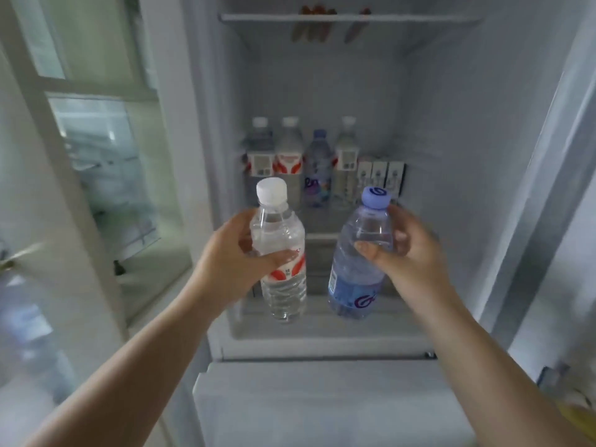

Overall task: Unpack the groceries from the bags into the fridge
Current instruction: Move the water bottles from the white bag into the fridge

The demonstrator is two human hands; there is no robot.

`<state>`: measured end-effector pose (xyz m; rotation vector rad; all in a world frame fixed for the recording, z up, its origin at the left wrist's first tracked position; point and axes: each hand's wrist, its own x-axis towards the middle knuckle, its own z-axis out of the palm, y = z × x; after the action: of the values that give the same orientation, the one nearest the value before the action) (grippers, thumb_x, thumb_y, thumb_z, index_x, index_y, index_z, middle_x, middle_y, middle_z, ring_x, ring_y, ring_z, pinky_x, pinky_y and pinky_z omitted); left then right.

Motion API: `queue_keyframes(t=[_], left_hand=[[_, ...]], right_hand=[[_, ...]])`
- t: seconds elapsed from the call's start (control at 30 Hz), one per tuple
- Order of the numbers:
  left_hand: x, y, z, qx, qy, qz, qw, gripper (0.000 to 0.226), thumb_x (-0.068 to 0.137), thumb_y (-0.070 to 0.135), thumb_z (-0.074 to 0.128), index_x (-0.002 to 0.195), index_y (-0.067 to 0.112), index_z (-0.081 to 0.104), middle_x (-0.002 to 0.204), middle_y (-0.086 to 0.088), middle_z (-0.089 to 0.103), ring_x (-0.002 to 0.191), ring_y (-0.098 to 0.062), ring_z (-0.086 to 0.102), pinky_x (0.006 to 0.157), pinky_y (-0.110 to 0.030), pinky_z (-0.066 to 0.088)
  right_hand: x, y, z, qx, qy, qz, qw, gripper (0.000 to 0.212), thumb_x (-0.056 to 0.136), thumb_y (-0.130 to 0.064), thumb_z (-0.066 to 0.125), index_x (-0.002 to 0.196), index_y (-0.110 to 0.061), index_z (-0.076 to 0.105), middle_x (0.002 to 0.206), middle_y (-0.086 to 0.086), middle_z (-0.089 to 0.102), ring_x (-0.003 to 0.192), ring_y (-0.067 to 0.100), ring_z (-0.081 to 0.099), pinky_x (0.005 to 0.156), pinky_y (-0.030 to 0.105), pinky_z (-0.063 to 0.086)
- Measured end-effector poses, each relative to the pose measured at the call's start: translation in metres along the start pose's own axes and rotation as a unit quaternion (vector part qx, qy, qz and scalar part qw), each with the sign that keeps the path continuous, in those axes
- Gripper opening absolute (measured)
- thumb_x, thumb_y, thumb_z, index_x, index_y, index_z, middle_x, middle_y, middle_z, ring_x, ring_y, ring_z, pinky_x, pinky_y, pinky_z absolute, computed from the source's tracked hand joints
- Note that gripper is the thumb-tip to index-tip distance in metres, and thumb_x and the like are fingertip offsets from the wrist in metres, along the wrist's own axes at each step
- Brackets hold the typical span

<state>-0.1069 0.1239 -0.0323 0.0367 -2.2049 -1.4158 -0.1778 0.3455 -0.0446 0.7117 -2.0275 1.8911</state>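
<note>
From the head view, the person is standing in front of the open fridge (451, 156) and holding a water bottle in each hand, both lifted in front of the lower shelf (322, 235). The left hand (232, 253) is wrapping its fingers and thumb round the middle of a clear bottle with a white cap and a red label (280, 250), held nearly upright. The right hand (409, 250) is gripping the shoulder of a blue-tinted bottle with a lilac cap (361, 253), which is leaning slightly, base toward the person.

The step in hand looks like loading drinks: both bottles are out of the bags and in the air, neither yet resting on the shelf. At the back of that shelf a row of four bottles (303, 159) is already standing, with three small cartons (380, 177) just beside them on the right.

The next move, as I judge it, is reaching in and setting both bottles down upright in front of that back row. The front strip of the shelf is showing bare, so there seems room for both. What needs watching is the shelf's front lip, the side walls close on either hand, and the standing row behind, which a push too deep could knock. The shelf above (348, 17), carrying some orange items I cannot make out, is sitting well clear overhead.
</note>
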Motion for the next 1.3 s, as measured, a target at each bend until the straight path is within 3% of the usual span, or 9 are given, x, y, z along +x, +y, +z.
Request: queue_keyframes(t=[0.2,0.3,0.4,0.53,0.7,1.03,1.13,1.23,1.3], left_hand=[[0.079,0.020,0.017,-0.004,-0.045,0.043,0.998,0.046,0.065,0.022,0.082,0.098,0.041,0.057,0.091,0.018,0.072,0.083,-0.001,0.069,0.077,-0.026,0.055],[0.115,0.024,0.031,-0.020,-0.046,0.043,0.998,0.048,0.065,0.023,0.082,0.103,0.037,0.058,0.094,0.016,0.071,0.087,-0.002,0.068,0.080,-0.026,0.055],[0.147,0.024,0.047,-0.055,-0.042,0.030,0.997,0.048,0.066,0.021,0.083,0.107,0.028,0.060,0.097,0.012,0.070,0.090,-0.005,0.068,0.080,-0.027,0.055],[0.176,0.020,0.067,-0.048,-0.052,0.047,0.996,0.044,0.068,0.016,0.082,0.098,0.033,0.056,0.091,0.017,0.066,0.078,0.008,0.064,0.067,-0.012,0.051],[0.207,0.009,0.079,-0.056,-0.055,0.032,0.996,0.046,0.070,0.018,0.081,0.108,0.030,0.059,0.100,0.014,0.068,0.089,0.001,0.065,0.078,-0.022,0.055],[0.222,-0.018,0.092,-0.062,-0.041,0.051,0.996,0.066,0.074,0.023,0.078,0.133,0.029,0.049,0.120,0.011,0.062,0.107,-0.003,0.059,0.091,-0.026,0.051],[0.216,-0.025,0.097,-0.074,-0.039,0.049,0.995,0.074,0.074,0.024,0.078,0.138,0.032,0.042,0.125,0.013,0.058,0.113,-0.002,0.056,0.095,-0.025,0.048],[0.199,-0.040,0.101,-0.048,-0.040,0.043,0.997,0.077,0.073,0.028,0.078,0.139,0.034,0.039,0.130,0.019,0.052,0.118,0.003,0.048,0.099,-0.023,0.039],[0.183,-0.054,0.104,-0.015,-0.015,0.027,0.999,0.073,0.072,0.028,0.078,0.134,0.038,0.040,0.128,0.021,0.048,0.117,0.001,0.046,0.096,-0.023,0.036]], right_hand=[[0.078,-0.001,-0.008,0.022,0.043,-0.025,0.999,0.053,0.057,-0.036,0.085,0.102,-0.043,0.058,0.109,-0.010,0.067,0.101,0.009,0.065,0.084,0.032,0.051],[0.114,0.003,-0.010,0.018,0.041,-0.035,0.998,0.058,0.056,-0.049,0.084,0.109,-0.042,0.060,0.113,-0.007,0.067,0.103,0.012,0.065,0.089,0.040,0.052],[0.147,0.014,-0.012,0.020,0.042,-0.039,0.998,0.050,0.069,-0.030,0.080,0.114,-0.037,0.060,0.114,-0.005,0.068,0.103,0.015,0.065,0.092,0.045,0.052],[0.177,0.035,-0.008,0.032,0.016,-0.012,0.999,0.046,0.075,-0.015,0.076,0.112,-0.036,0.059,0.114,-0.006,0.067,0.104,0.014,0.065,0.094,0.043,0.052],[0.197,0.065,-0.002,0.031,0.021,0.006,0.999,0.049,0.075,-0.016,0.077,0.119,-0.026,0.060,0.116,-0.004,0.066,0.106,0.016,0.063,0.095,0.044,0.051],[0.205,0.089,0.007,-0.004,0.010,-0.009,1.000,0.063,0.078,-0.029,0.073,0.135,-0.026,0.048,0.127,-0.010,0.060,0.114,0.006,0.058,0.099,0.037,0.048],[0.196,0.097,0.004,-0.018,-0.001,-0.003,1.000,0.071,0.076,-0.030,0.074,0.139,-0.026,0.041,0.130,-0.014,0.055,0.114,-0.002,0.054,0.094,0.022,0.048],[0.178,0.109,0.001,-0.026,-0.022,0.018,0.999,0.072,0.076,-0.019,0.075,0.135,-0.034,0.038,0.115,-0.031,0.050,0.098,-0.021,0.051,0.078,0.005,0.046],[0.170,0.118,-0.001,-0.042,-0.032,0.024,0.998,0.075,0.075,-0.010,0.076,0.133,-0.037,0.037,0.112,-0.036,0.048,0.097,-0.026,0.049,0.079,0.001,0.044]])
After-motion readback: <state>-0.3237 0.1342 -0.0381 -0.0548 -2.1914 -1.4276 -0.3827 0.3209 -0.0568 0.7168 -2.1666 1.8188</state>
